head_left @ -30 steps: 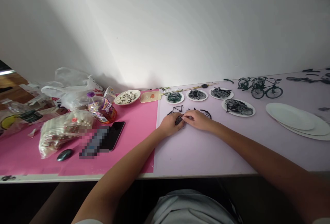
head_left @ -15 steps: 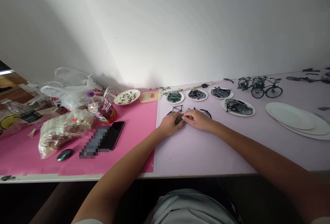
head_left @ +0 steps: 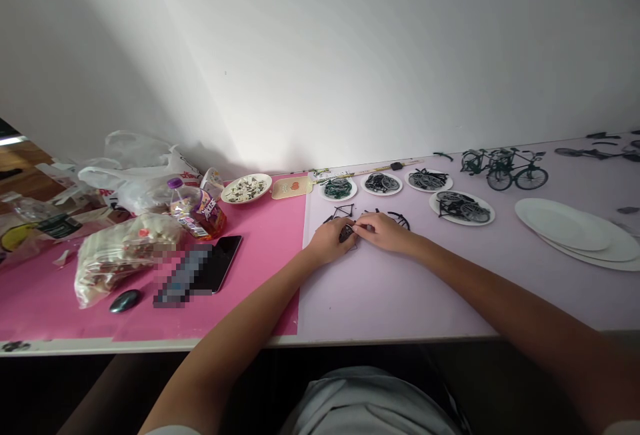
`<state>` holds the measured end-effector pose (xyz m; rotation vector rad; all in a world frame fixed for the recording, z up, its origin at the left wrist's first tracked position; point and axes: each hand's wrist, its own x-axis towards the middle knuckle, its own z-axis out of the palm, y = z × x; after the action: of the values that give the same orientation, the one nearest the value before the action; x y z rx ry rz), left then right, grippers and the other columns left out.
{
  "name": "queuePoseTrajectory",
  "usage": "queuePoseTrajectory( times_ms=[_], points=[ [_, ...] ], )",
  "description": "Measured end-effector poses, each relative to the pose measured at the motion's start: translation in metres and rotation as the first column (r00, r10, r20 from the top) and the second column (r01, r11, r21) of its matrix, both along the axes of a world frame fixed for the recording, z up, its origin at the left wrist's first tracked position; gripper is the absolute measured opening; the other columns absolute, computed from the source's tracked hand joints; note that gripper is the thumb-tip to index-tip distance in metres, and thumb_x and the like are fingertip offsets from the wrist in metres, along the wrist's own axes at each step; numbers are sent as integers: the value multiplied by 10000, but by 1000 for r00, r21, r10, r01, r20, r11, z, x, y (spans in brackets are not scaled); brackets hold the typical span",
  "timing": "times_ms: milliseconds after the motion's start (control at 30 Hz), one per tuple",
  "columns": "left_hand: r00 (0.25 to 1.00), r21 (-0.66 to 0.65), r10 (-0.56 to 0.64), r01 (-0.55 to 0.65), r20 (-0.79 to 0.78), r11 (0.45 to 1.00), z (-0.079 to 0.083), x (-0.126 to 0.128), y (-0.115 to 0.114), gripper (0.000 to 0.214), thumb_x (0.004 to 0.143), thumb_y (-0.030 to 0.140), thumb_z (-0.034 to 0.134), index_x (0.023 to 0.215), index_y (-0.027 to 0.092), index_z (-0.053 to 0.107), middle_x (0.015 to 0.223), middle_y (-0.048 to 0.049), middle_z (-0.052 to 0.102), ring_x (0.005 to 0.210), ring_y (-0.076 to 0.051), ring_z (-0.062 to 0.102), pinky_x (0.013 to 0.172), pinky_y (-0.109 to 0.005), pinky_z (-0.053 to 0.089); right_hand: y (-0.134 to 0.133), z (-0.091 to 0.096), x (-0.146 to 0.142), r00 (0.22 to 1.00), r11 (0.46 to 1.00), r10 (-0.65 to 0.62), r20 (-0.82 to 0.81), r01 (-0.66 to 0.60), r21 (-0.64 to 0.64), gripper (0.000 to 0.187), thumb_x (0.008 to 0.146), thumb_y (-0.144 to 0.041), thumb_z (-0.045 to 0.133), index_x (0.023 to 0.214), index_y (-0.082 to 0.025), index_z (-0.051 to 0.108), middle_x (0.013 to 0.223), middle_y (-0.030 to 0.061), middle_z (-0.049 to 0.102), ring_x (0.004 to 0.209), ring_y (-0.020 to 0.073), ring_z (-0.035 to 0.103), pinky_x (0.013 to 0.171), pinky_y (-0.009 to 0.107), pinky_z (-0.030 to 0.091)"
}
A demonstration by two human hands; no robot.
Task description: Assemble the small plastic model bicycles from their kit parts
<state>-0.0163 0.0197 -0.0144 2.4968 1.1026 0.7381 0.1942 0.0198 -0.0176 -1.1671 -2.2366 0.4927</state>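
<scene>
Dim, soft light. Wall (head_left: 350,55) brightest around centre, shadowed upper left; under table (head_left: 390,301) near black. Wide-angle stretch, right edge soft. Pixelated patch (head_left: 183,278) overlaps phone (head_left: 227,261). Dark piece (head_left: 346,232) at left hand (head_left: 327,243) barely resolves.

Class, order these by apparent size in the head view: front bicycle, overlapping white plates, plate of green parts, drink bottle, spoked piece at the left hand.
1. Overlapping white plates
2. Front bicycle and drink bottle: too alike to rank
3. Plate of green parts
4. Spoked piece at the left hand: partly covered

Dark bicycle part (head_left: 346,233), partly hidden
</scene>
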Motion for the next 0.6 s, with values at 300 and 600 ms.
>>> queuePoseTrajectory(
  times_ms=[300, 600],
  points=[
    [1000, 7, -9, 9, 3, 1000, 1, 0, -1, 223, 914, 291, 591, 1095, 190, 671, 1059, -78, 749, 914, -218, 691, 798, -319, 529, 1, -2, 1, 1000, 1000, -3, -6, 3, 3, 255, 991, -361, 559, 868, -216, 729, 887, 54, 736, 817, 210, 637, 817, 330, 471],
    [1000, 10, 0, 0, -3, 1000, 0, 0, 0, 226, 917, 299, 593, 1101, 200, 679, 1056, -74, 755, 919, -217, 698, 806, -313, 539, 3, -4, 1, 1000, 1000, 6, -12, -6, 11, 249, 994, -355, 557, 869, -218, 723, 882, 53, 733, 812, 209, 632, 799, 330, 467]
  ],
)
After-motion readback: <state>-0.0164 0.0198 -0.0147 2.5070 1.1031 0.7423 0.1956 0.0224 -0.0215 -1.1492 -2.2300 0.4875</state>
